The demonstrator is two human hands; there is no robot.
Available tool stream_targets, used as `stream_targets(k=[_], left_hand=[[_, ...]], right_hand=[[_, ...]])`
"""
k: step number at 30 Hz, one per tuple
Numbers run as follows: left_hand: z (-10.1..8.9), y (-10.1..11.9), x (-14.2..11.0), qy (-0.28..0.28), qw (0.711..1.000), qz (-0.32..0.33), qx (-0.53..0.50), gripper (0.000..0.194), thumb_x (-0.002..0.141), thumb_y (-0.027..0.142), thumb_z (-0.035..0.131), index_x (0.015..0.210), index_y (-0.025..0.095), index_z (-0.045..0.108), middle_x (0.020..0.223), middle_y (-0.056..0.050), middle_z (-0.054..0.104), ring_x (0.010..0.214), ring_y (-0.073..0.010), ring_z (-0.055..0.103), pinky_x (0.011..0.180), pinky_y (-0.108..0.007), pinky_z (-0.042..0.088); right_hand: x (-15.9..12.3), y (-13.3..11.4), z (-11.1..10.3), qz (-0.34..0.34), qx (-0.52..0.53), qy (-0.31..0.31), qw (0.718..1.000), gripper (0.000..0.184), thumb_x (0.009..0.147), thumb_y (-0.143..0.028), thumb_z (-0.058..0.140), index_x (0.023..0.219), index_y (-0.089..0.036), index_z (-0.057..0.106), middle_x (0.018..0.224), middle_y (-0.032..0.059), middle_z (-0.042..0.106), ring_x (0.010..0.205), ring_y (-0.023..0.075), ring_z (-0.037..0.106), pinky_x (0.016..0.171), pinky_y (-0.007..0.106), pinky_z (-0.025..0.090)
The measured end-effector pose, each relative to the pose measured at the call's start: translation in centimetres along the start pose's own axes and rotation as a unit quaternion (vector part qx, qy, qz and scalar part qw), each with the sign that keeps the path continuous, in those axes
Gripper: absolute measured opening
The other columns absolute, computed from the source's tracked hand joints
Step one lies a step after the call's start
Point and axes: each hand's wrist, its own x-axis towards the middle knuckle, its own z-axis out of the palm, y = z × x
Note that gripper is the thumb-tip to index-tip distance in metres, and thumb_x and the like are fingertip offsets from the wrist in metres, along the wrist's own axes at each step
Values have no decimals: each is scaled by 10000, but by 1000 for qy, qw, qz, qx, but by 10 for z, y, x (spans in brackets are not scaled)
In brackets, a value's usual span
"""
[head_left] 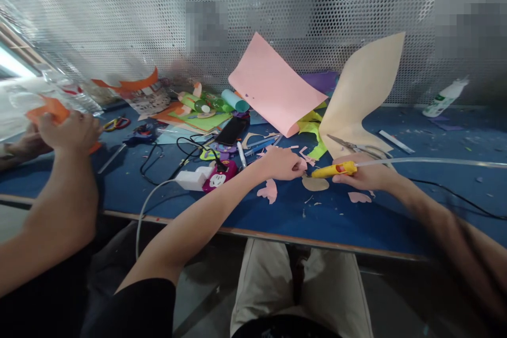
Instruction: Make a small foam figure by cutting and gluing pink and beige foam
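My right hand [366, 173] is wrapped round a yellow glue gun [333, 170], its nozzle pointing left and a long clear glue stick [431, 160] trailing from its back end to the right. My left hand [282, 163] is closed just left of the nozzle, its fingertips pinching a small piece of pink paper [303, 165]. Below the nozzle lies a rounded beige paper cutout [316, 184] on the table. Scalloped pink paper cutouts [268, 191] rest near my left wrist, with a similar pink cutout [359, 197] below my right hand.
Scissors [358, 149] lie behind my right hand. Large pink paper [275, 84] and beige paper [362, 79] lean at the mesh wall. A plug adapter [219, 175], cords and a phone [233, 130] are at left. A co-worker's hand [71, 129] holds orange paper. A white bottle [446, 97] stands tilted at right.
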Motion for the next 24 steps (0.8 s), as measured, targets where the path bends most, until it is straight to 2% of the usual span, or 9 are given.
stream_targets(k=[8, 16, 20, 24], left_hand=[[6, -3, 2, -9, 999, -17, -36, 480, 906, 566, 497, 614, 191, 561, 672, -45, 644, 588, -162, 530, 557, -299, 248], [6, -6, 2, -18, 999, -7, -46, 457, 903, 555, 514, 629, 194, 570, 649, -36, 629, 563, -159, 518, 548, -303, 250], [4, -5, 1, -25, 998, -8, -53, 475, 917, 558, 491, 622, 193, 564, 653, -40, 637, 566, -159, 519, 555, -301, 254], [4, -5, 1, -23, 998, -9, -51, 500, 923, 576, 473, 613, 190, 542, 657, -42, 635, 564, -155, 504, 556, -304, 242]], right_hand=[[0, -2, 4, 8, 9, 19, 1000, 429, 940, -616, 543, 764, -224, 533, 710, 14, 604, 624, 167, 504, 611, 294, 312], [-1, 2, 8, 16, -14, 15, 1000, 455, 926, -626, 554, 713, -225, 546, 654, 11, 599, 584, 162, 490, 577, 300, 270], [-2, 4, 7, 5, -9, 0, 1000, 430, 929, -608, 569, 731, -226, 559, 667, 7, 604, 597, 163, 507, 585, 305, 287], [-4, 4, 5, -16, -3, 11, 1000, 390, 924, -573, 590, 751, -224, 587, 676, 9, 608, 604, 161, 500, 596, 305, 302]])
